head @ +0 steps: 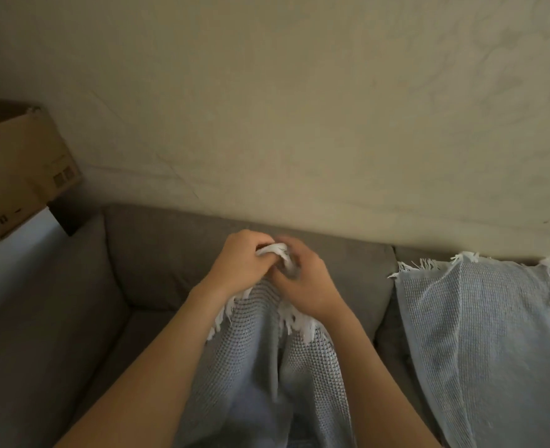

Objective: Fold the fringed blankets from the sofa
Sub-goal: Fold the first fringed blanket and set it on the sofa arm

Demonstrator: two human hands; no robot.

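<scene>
Here, blanket (pixel 254 367) between left hand (pixel 238 265), right hand (pixel 302 286)

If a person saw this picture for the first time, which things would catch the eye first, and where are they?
In the middle, the left hand and the right hand meet and grip the bunched, fringed edge of a grey blanket that hangs toward the camera. At the right, a second blanket with white fringe is draped over the sofa back. A cardboard box sits at the far left.
</scene>
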